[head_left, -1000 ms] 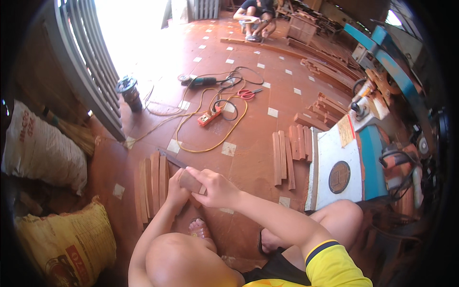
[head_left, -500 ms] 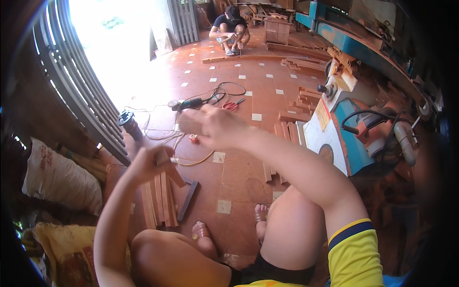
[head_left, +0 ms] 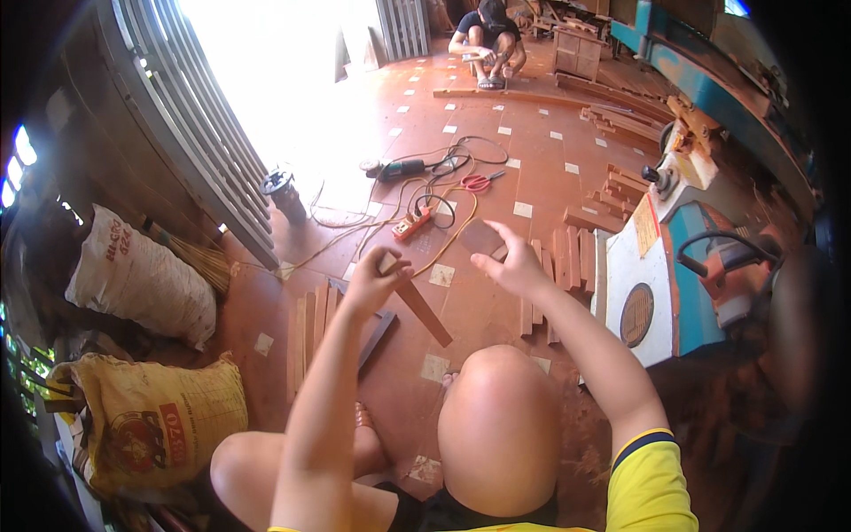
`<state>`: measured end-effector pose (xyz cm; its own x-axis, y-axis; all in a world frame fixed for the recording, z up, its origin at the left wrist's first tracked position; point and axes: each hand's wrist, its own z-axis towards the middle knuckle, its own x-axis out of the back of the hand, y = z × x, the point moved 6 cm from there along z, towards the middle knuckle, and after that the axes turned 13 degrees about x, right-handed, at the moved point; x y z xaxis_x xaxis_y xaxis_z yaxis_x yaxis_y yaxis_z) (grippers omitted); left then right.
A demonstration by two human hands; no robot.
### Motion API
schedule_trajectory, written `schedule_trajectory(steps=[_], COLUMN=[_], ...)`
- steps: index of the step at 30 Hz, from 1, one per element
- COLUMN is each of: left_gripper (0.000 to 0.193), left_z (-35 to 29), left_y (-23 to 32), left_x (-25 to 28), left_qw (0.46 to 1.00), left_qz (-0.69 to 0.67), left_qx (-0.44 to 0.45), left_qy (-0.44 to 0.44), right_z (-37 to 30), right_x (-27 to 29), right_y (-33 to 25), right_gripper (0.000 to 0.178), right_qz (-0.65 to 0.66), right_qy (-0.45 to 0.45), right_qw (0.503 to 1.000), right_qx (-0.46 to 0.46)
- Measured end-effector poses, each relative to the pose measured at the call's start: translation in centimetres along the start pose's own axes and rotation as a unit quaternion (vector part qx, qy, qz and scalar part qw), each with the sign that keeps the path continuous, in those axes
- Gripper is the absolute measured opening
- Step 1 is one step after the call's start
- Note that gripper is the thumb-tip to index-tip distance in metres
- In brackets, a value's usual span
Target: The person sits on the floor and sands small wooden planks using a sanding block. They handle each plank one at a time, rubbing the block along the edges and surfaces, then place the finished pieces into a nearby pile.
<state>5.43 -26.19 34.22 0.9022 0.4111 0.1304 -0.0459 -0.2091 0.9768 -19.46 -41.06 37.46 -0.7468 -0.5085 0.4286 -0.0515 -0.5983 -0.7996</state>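
- Yellow sack [head_left: 146, 426], printed, on the floor at near left
- Left hand [head_left: 372, 282], closed round the upper end of a wooden slat [head_left: 417, 306]; slat slants down to the right, above the floor
- Right hand [head_left: 510, 264], fingers pinching the edge of a small dark wooden piece [head_left: 481, 238], held up clear of the floor
- Row of wooden strips [head_left: 306, 332] lying on the floor tiles [head_left: 550, 177] below the left hand
- Orange power strip [head_left: 413, 223] with coiled cables, farther out
- Another person [head_left: 483, 40], crouched at the far end
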Motion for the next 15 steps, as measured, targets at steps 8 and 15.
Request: schedule_trajectory(steps=[8, 15], left_gripper=[0.033, 0.041], left_z=[-9.4, -11.4], left_y=[-21.0, -29.0], left_x=[1.7, 6.8], left_qw=[0.956, 0.854], left_qz=[-0.111, -0.040], left_qx=[0.204, 0.518], left_qy=[0.181, -0.009], right_z=[-7.9, -16.6], right_x=[-8.7, -15.3], right_y=[16.3, 26.3], right_gripper=[0.077, 0.079], right_qz=[0.096, 0.022], right_qy=[-0.031, -0.053], right_qw=[0.964, 0.963], right_qx=[-0.244, -0.262])
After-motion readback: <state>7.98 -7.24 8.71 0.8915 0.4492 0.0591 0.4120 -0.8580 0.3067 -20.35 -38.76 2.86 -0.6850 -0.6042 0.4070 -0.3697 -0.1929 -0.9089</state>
